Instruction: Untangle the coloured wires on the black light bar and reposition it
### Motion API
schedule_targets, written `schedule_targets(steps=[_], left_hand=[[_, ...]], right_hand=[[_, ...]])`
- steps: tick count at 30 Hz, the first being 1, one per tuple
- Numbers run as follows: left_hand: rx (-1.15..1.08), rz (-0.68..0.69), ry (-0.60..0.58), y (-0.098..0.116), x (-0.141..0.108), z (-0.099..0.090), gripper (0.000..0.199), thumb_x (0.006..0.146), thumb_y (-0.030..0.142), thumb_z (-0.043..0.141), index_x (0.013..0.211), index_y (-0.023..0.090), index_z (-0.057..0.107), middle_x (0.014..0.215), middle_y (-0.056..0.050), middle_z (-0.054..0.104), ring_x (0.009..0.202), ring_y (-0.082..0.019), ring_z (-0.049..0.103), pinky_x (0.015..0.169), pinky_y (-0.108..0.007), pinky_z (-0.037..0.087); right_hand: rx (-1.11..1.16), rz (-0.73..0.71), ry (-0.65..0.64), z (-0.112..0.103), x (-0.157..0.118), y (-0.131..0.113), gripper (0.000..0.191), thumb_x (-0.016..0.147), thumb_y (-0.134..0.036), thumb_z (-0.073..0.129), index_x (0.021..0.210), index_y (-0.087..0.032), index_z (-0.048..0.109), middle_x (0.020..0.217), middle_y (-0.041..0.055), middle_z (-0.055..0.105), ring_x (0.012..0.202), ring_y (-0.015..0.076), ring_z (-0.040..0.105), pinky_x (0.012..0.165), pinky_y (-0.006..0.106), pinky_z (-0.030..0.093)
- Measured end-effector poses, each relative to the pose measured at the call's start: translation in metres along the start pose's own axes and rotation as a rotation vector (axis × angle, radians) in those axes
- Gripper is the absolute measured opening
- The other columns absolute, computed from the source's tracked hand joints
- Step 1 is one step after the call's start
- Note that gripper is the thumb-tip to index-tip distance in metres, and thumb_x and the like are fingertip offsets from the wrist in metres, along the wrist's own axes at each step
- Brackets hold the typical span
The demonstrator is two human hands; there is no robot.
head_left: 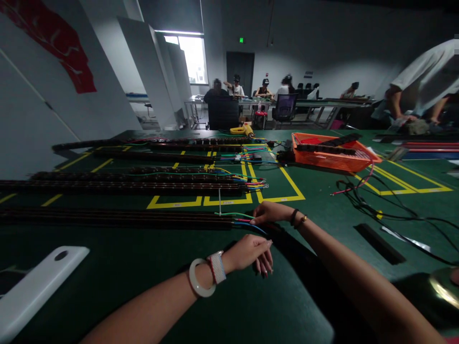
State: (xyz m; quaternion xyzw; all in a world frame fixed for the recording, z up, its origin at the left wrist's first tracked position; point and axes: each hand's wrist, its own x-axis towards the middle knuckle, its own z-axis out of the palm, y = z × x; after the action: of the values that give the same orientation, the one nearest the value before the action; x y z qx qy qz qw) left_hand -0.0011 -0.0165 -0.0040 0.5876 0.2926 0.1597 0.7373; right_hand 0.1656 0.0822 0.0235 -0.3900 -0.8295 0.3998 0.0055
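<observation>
A long dark cable bundle (143, 217) lies across the near part of the table, with a green wire (238, 215), a red wire (244, 220) and a blue wire (253, 225) fanning out of its right end. My right hand (270, 212) is closed at these wire ends, thumb and fingers pinching the red wire. Just below the blue wire's tip is my left hand (253, 253), its thumb and index finger pressed together and the other fingers hanging loosely. Whatever the left pinch may hold is too small to make out. A white zip tie (220, 203) stands up from the bundle.
More cable bundles (143, 184) lie behind, over yellow tape outlines. An orange basket (326, 162) with dark strips stands right of them. A yellow heat gun (242, 130) sits at the back. Black cables (405, 215) and a dark strip (380, 243) lie right. A person (423, 81) bends over the table.
</observation>
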Motion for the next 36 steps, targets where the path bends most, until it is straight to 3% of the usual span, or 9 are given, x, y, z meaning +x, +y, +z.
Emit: schedule_targets(steps=[4, 7, 11, 15, 19, 24, 29, 33, 36], left_hand=[[0.002, 0.010, -0.005, -0.001, 0.000, -0.001, 0.050, 0.083, 0.059, 0.043, 0.068, 0.013, 0.056, 0.061, -0.010, 0.067, 0.052, -0.015, 0.063, 0.047, -0.022, 0.042], [-0.002, 0.017, 0.000, -0.001, 0.001, -0.001, 0.050, 0.083, 0.059, 0.043, 0.069, 0.013, 0.056, 0.063, -0.011, 0.067, 0.053, -0.015, 0.063, 0.047, -0.023, 0.043], [-0.115, 0.036, 0.085, -0.001, 0.002, -0.002, 0.043, 0.083, 0.053, 0.048, 0.081, 0.012, 0.056, 0.074, -0.013, 0.069, 0.060, -0.018, 0.066, 0.055, -0.028, 0.049], [-0.431, 0.053, 0.202, 0.000, 0.002, -0.002, 0.036, 0.087, 0.043, 0.044, 0.095, 0.011, 0.057, 0.088, -0.014, 0.069, 0.079, -0.021, 0.068, 0.079, -0.037, 0.050], [-0.667, 0.092, 0.292, 0.003, 0.001, 0.000, 0.031, 0.091, 0.030, 0.032, 0.095, 0.012, 0.058, 0.091, -0.012, 0.069, 0.087, -0.019, 0.066, 0.092, -0.039, 0.045], [-0.860, 0.120, 0.455, 0.002, 0.004, -0.001, 0.028, 0.092, 0.027, 0.035, 0.085, 0.014, 0.059, 0.085, -0.008, 0.068, 0.085, -0.017, 0.064, 0.089, -0.035, 0.047], [-0.845, 0.125, 0.528, -0.002, 0.008, -0.003, 0.014, 0.087, 0.022, 0.052, 0.077, 0.015, 0.058, 0.083, -0.005, 0.067, 0.086, -0.016, 0.062, 0.081, -0.029, 0.048], [-0.851, 0.118, 0.523, -0.003, 0.008, -0.005, 0.012, 0.082, 0.025, 0.061, 0.077, 0.014, 0.059, 0.084, -0.005, 0.066, 0.086, -0.016, 0.062, 0.079, -0.028, 0.048], [-0.862, 0.123, 0.467, -0.004, 0.009, -0.007, 0.014, 0.079, 0.028, 0.065, 0.082, 0.015, 0.061, 0.087, -0.005, 0.066, 0.090, -0.017, 0.061, 0.082, -0.029, 0.047]], right_hand=[[0.053, -0.021, -0.114, -0.005, 0.004, -0.005, 0.053, 0.070, -0.063, 0.060, 0.078, -0.012, 0.068, 0.062, -0.0023, 0.059, 0.054, 0.0080, 0.044, 0.051, 0.020, 0.030], [-0.022, 0.009, -0.124, -0.004, 0.005, -0.012, 0.051, 0.070, -0.063, 0.061, 0.074, -0.012, 0.068, 0.057, -0.0034, 0.056, 0.050, 0.0069, 0.040, 0.049, 0.021, 0.027], [-0.305, -0.024, 0.022, 0.002, 0.002, -0.026, 0.042, 0.079, -0.052, 0.056, 0.069, -0.014, 0.069, 0.052, -0.0033, 0.054, 0.049, 0.0069, 0.038, 0.053, 0.023, 0.027], [-0.751, -0.107, 0.231, 0.009, -0.008, -0.043, 0.029, 0.082, -0.035, 0.056, 0.064, -0.016, 0.068, 0.062, 0.0037, 0.064, 0.062, 0.0135, 0.050, 0.072, 0.031, 0.032], [-0.996, -0.135, 0.273, 0.018, -0.016, -0.055, 0.020, 0.082, -0.024, 0.055, 0.070, -0.016, 0.068, 0.071, 0.0081, 0.068, 0.076, 0.0200, 0.055, 0.083, 0.037, 0.030], [-1.141, -0.149, 0.337, 0.040, -0.022, -0.062, 0.017, 0.083, -0.013, 0.052, 0.077, -0.016, 0.068, 0.076, 0.0080, 0.068, 0.083, 0.0221, 0.054, 0.089, 0.040, 0.030], [-1.256, -0.129, 0.385, 0.063, -0.022, -0.065, 0.017, 0.081, -0.011, 0.053, 0.079, -0.016, 0.070, 0.077, 0.0068, 0.068, 0.084, 0.0224, 0.055, 0.096, 0.041, 0.032], [-1.258, -0.100, 0.497, 0.079, -0.025, -0.060, 0.026, 0.080, -0.015, 0.052, 0.100, -0.009, 0.068, 0.099, 0.0124, 0.068, 0.100, 0.0268, 0.056, 0.106, 0.045, 0.027], [-1.166, -0.054, 0.616, 0.094, -0.032, -0.055, 0.040, 0.081, -0.018, 0.051, 0.116, -0.002, 0.060, 0.116, 0.0182, 0.062, 0.117, 0.0318, 0.048, 0.106, 0.048, 0.027]])
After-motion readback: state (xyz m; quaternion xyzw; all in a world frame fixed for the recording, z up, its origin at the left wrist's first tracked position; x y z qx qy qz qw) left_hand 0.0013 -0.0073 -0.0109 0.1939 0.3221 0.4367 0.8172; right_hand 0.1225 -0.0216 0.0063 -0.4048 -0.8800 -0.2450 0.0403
